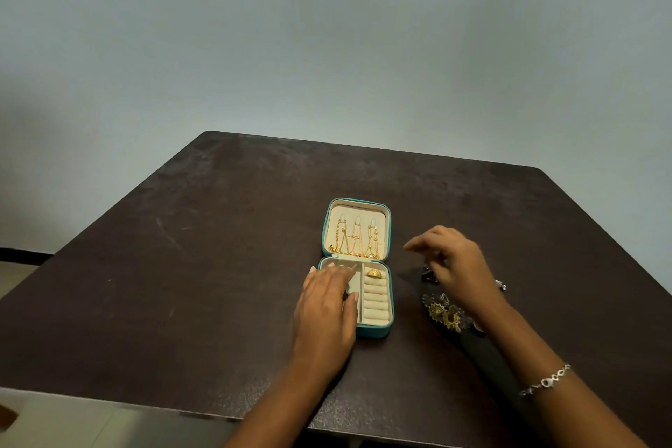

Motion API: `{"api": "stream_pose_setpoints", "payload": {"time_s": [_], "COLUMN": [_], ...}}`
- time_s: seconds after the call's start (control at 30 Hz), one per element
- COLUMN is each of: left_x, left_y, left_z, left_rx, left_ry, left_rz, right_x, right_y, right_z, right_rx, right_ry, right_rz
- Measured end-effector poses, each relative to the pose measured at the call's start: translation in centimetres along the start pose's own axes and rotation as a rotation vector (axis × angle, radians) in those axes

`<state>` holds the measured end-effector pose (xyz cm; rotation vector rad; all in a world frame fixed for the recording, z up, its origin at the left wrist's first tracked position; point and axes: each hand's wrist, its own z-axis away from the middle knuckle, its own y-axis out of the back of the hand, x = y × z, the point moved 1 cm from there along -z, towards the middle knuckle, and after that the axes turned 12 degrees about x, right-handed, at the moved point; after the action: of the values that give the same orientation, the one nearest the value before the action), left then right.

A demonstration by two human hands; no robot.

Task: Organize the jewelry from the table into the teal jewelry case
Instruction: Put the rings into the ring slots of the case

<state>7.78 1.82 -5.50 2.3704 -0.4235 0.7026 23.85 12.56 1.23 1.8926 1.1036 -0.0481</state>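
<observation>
Dark table (182,247): teal case (374,333) open, lid far, axis near-far; left hand (327,302) flat inside, right hand (458,262) loose.

The dark brown desk (182,265), its top scuffed and worn, carries an open teal jewelry case (376,332) lying flat near its middle and, near the case's right side, a small cluster of gold and silver jewelry pieces (445,315).

No legible txt, labels or nos. anywhere.
</observation>
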Motion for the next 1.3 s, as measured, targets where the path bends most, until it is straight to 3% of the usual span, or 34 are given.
{"api": "stream_pose_setpoints", "payload": {"time_s": [0.1,0.23,0.6,0.73,0.97,1.3], "left_x": [0.3,0.6,1.2,1.1,1.1,0.8], "left_y": [0.2,0.4,0.7,0.7,0.5,0.2], "left_z": [-0.1,-0.2,0.0,0.2,0.1,0.3], "left_rx": [0.055,0.104,0.116,0.071,0.094,0.110], "left_ry": [-0.050,-0.079,-0.158,-0.164,-0.213,-0.254], "left_rz": [0.063,0.099,0.079,0.048,0.052,0.014], "right_x": [2.7,6.2,7.8,7.9,6.9,-2.9], "right_y": [2.1,4.0,2.5,2.1,2.7,1.3], "right_z": [0.5,1.3,-1.2,-1.4,-1.0,0.3], "right_rx": [0.136,0.168,-0.182,-0.228,-0.133,-0.442], "right_ry": [-0.091,-0.234,-0.290,-0.321,-0.293,-0.029], "right_rz": [-0.019,0.051,0.313,0.320,0.131,-0.069]}}
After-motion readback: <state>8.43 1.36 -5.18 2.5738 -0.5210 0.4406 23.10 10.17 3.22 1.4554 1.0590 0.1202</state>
